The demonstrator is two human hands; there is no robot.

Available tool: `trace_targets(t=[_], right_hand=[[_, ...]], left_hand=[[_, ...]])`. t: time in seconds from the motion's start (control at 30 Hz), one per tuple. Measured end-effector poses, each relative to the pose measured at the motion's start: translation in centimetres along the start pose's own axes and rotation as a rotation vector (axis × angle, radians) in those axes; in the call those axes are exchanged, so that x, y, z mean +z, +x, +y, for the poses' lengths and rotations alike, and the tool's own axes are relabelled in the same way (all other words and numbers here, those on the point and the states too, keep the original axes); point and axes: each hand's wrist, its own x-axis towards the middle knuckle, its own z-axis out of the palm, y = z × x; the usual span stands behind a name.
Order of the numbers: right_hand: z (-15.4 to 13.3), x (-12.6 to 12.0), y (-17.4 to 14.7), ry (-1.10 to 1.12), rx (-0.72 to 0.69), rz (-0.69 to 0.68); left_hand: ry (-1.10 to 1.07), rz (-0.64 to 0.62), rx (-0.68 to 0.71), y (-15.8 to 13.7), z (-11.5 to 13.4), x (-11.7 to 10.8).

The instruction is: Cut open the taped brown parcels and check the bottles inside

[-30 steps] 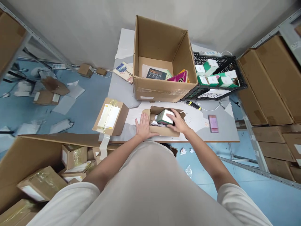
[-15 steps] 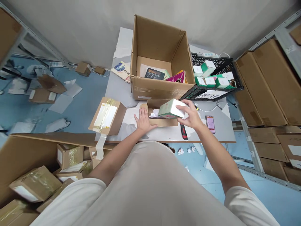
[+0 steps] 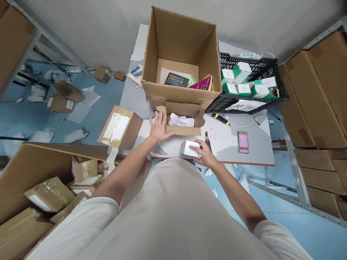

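In the head view a small open cardboard box (image 3: 184,130) stands at the middle of the table, with crumpled white paper (image 3: 181,120) inside. My left hand (image 3: 159,127) lies with fingers spread on the box's left end and flap. Down at the table's front edge, close to my body, my right hand (image 3: 204,153) grips a small white and pale green carton (image 3: 188,148) by its right end. A red and black utility knife (image 3: 208,141) lies just beyond my right hand. Another knife, yellow and black (image 3: 220,118), rests right of the open box.
Behind stands a large open carton (image 3: 181,81) holding books. A black crate (image 3: 255,86) of green-and-white boxes is to its right. A taped parcel (image 3: 120,127) sits left, a phone (image 3: 243,142) right. Below left, a big carton (image 3: 65,150) holds several parcels.
My right hand has brought the small carton from above the open box down toward me, to the table's front edge. My left hand stays at the box's left end.
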Motion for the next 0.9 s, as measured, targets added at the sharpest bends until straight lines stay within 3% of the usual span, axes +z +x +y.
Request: trace_targets(t=[0.17,0.23,0.3,0.5,0.77,0.9], right_hand=[[1.9,2.4,0.2,0.055,-0.001,-0.099],[2.2,2.4,0.3,0.085,-0.007,-0.118],[2.4,2.0,0.5,0.122,-0.008,-0.147],[1.6,0.7,1.1,0.193,0.109,-0.172],[-0.3,-0.3,2.5,0.089,0.347,-0.232],[-1.2,-0.5,3.1,0.055,0.311,-0.13]], left_hand=[[-0.162,0.141,0.129,-5.5,1.9,0.8],[-0.297,0.072,0.28,-7.9,3.0,2.0],[-0.433,-0.039,0.303,-9.2,4.2,3.2],[-0.703,-0.159,0.084,-7.8,7.1,5.2],[-0.677,-0.183,0.036,-7.2,7.6,4.9],[-0.671,-0.179,0.018,-7.0,7.7,4.8]])
